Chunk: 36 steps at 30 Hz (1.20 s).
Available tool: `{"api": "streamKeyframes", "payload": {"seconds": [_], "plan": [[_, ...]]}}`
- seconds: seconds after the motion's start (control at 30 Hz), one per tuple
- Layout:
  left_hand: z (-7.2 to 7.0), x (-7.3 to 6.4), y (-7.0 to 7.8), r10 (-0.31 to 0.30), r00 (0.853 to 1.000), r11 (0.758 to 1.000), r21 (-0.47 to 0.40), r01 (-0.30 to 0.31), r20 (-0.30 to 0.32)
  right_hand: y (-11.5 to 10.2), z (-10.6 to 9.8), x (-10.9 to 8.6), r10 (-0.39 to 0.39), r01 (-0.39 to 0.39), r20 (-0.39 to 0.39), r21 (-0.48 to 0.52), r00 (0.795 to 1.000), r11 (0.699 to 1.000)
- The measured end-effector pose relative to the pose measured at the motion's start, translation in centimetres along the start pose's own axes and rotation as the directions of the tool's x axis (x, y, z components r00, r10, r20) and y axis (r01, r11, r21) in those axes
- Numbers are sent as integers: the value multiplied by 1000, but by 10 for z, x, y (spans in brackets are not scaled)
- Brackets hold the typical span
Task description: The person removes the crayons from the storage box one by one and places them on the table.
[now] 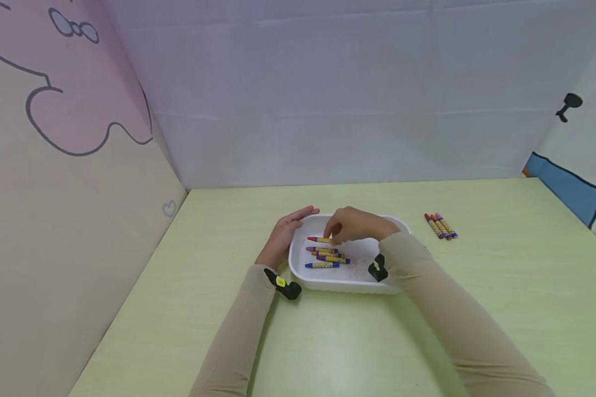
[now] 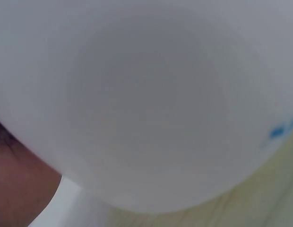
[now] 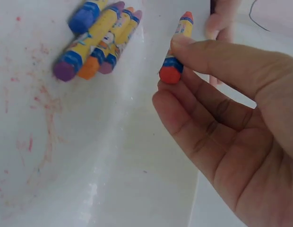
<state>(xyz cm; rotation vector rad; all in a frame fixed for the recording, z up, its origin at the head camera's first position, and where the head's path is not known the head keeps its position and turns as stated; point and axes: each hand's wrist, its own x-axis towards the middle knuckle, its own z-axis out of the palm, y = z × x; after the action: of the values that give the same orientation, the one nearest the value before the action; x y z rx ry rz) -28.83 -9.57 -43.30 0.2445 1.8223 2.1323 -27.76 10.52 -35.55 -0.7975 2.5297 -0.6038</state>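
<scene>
A shallow white tray [image 1: 357, 286] sits on the table. My left hand [image 1: 280, 237] rests along its left rim, fingers straight and pointing past the back corner. In the left wrist view the tray's white wall [image 2: 151, 104] fills most of the picture. My right hand [image 1: 355, 225] reaches into the tray and pinches a red crayon [image 3: 184, 28] between thumb and fingers, its flat end towards the wrist camera. Beside it in the tray lie several more crayons: a blue one [image 1: 322, 265], a dark purple one [image 3: 90, 40], an orange one [image 3: 89, 67] and a light purple one [image 3: 107, 65].
To the tray's right, a small row of crayons [image 1: 441, 226] lies on the pale green table [image 1: 328, 342]. A white cloth backdrop [image 1: 328, 99] stands behind, with printed panels [image 1: 104, 220] at the sides. Red marks [image 3: 47, 123] stain the tray's floor.
</scene>
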Motion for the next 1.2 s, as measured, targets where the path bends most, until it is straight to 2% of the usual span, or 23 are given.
{"api": "streamKeyframes", "payload": {"seconds": [0.47, 0.83, 1.0, 1.2], "plan": [[1, 0, 2, -15, 1000, 1000, -21, 15, 2, 16, -30, -42, -22, 26, -38, 102, 999, 994], [1, -1, 0, 2, 1000, 1000, -25, -2, -4, 45, -48, -83, 50, -39, -81, 134, 995, 990], [0, -2, 0, 9, 1000, 1000, -21, -8, 10, 64, -49, -98, 57, -40, -130, 128, 990, 991], [1, -3, 1, 4, 1000, 1000, -17, -4, 6, 84, -45, -116, 86, -59, -224, 126, 971, 990]]}}
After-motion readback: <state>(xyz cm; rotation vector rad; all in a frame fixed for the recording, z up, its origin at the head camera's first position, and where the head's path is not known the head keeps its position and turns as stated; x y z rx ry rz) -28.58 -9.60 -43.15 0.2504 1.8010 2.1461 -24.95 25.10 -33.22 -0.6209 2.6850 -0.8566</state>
